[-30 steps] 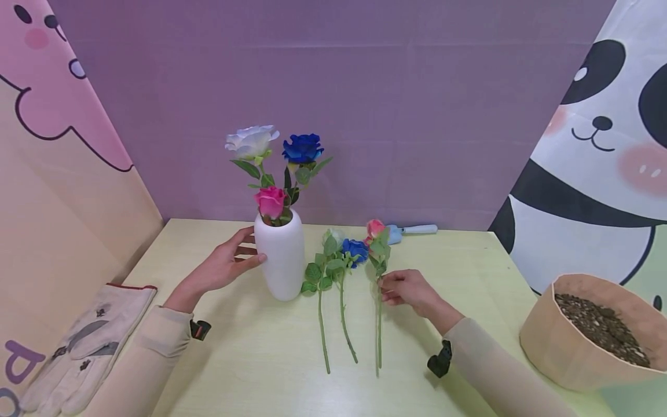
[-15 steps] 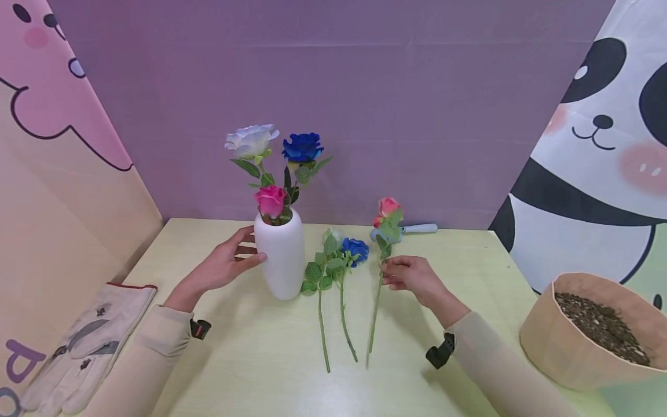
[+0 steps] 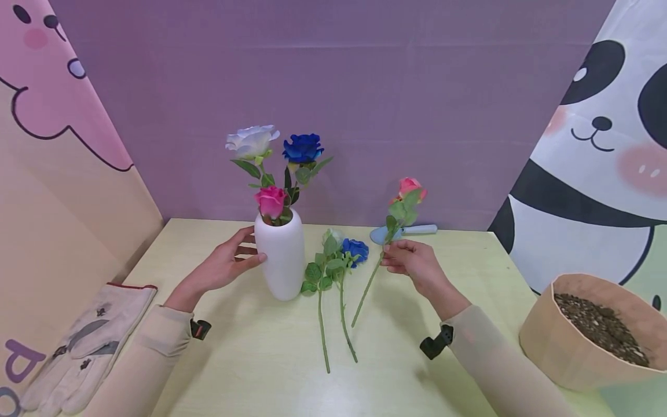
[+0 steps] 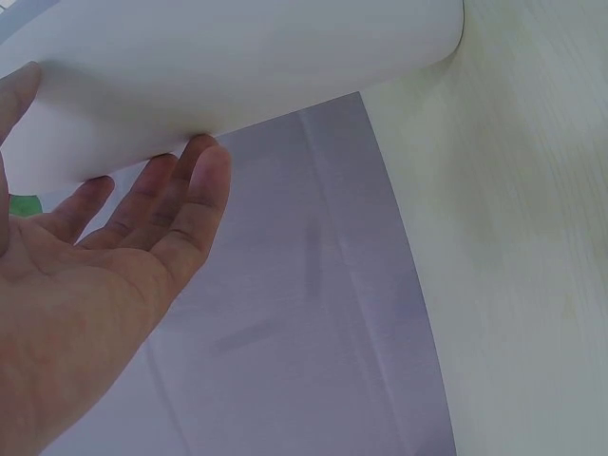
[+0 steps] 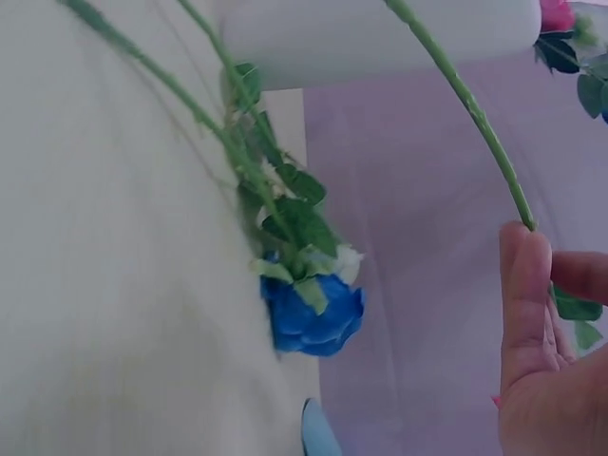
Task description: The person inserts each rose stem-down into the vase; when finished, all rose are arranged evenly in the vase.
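A white vase (image 3: 279,255) stands upright, bearing a white rose (image 3: 252,141), a blue rose (image 3: 303,148) and a magenta rose (image 3: 270,201). My left hand (image 3: 226,265) holds the vase's left side, thumb in front; the left wrist view shows its fingertips touching the smooth wall (image 4: 237,66). With thumb and fingers, my right hand (image 3: 417,265) pinches the green stem of a coral-pink rose (image 3: 410,188), raised off the table and tilted with its bloom up to the right. Between vase and right hand lie a second blue rose (image 3: 356,252) and a pale rose (image 3: 333,236), stems toward me.
Behind the right hand lies a small trowel (image 3: 420,229) with a pale blue blade. A tan pot of soil (image 3: 542,341) stands at the right edge. Work gloves (image 3: 99,341) lie at the left. A purple backdrop (image 3: 365,104) rises behind the table.
My right hand has lifted the coral-pink rose off the table; its bloom has risen and swung right while the stem's lower end has moved up and left. The left hand and vase have stayed still.
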`<action>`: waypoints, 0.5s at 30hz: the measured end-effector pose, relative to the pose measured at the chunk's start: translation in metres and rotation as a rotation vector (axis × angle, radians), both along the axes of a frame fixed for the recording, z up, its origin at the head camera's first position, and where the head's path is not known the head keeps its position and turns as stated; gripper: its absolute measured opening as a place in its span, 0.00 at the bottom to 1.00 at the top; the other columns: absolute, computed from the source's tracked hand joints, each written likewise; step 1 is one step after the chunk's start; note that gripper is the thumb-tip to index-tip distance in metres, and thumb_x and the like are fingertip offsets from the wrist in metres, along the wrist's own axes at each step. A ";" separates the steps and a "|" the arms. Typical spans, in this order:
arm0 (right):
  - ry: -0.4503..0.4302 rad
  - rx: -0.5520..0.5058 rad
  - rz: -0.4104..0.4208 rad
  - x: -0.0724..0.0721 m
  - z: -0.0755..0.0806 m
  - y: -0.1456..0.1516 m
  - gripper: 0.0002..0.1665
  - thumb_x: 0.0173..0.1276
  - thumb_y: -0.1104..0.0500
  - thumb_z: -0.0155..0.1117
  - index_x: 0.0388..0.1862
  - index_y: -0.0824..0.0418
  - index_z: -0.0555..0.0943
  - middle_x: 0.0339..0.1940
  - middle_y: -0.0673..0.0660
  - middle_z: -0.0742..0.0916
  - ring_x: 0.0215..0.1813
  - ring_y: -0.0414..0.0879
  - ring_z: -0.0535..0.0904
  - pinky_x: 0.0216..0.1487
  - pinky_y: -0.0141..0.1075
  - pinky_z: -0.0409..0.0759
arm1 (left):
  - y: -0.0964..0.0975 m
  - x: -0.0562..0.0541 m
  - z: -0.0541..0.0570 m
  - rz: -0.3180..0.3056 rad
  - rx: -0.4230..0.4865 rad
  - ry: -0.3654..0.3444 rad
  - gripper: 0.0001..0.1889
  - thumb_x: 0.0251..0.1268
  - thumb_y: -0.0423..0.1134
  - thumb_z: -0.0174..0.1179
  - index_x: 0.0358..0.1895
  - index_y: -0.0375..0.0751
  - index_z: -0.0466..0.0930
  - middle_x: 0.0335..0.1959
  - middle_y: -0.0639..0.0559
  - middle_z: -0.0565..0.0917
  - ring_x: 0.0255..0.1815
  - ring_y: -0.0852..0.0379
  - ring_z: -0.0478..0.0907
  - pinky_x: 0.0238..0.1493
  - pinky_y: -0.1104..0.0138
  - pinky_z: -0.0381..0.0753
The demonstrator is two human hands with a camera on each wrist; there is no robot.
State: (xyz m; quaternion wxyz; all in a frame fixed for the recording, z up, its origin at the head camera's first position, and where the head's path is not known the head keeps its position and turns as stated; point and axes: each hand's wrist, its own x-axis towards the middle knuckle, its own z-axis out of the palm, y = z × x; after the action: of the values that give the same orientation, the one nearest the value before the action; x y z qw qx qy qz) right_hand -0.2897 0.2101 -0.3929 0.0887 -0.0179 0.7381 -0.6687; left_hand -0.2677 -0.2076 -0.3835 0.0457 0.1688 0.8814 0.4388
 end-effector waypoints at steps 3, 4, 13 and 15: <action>0.013 -0.036 -0.027 0.000 0.005 -0.003 0.20 0.76 0.56 0.59 0.57 0.70 0.73 0.34 0.44 0.88 0.37 0.36 0.88 0.43 0.28 0.87 | 0.000 0.000 0.000 0.001 -0.003 0.001 0.41 0.71 0.55 0.60 0.79 0.49 0.50 0.71 0.39 0.69 0.68 0.37 0.74 0.68 0.44 0.74; 0.016 -0.052 -0.036 0.000 0.006 -0.004 0.20 0.76 0.56 0.60 0.57 0.69 0.73 0.34 0.44 0.88 0.37 0.36 0.88 0.44 0.28 0.87 | 0.000 0.000 0.000 0.001 -0.004 0.001 0.41 0.71 0.55 0.60 0.79 0.49 0.50 0.71 0.39 0.69 0.68 0.37 0.74 0.68 0.44 0.74; 0.064 -0.167 -0.093 0.000 0.020 -0.018 0.14 0.75 0.55 0.61 0.51 0.63 0.74 0.34 0.46 0.87 0.37 0.36 0.88 0.44 0.28 0.87 | 0.000 -0.001 0.000 0.000 -0.010 0.006 0.41 0.70 0.55 0.60 0.79 0.48 0.50 0.72 0.39 0.68 0.69 0.36 0.73 0.68 0.44 0.74; 0.070 -0.192 -0.106 0.000 0.025 -0.021 0.13 0.75 0.55 0.61 0.50 0.62 0.74 0.35 0.46 0.88 0.37 0.36 0.88 0.45 0.28 0.87 | 0.000 -0.001 0.000 0.000 -0.009 0.005 0.41 0.70 0.55 0.60 0.79 0.49 0.50 0.72 0.39 0.68 0.69 0.36 0.73 0.68 0.44 0.74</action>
State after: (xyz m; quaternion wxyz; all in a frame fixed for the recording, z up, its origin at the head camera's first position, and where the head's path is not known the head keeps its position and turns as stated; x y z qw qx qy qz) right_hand -0.2897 0.1888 -0.3681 0.0250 -0.0105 0.6733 -0.7389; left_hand -0.2684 -0.2077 -0.3839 0.0443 0.1696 0.8836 0.4343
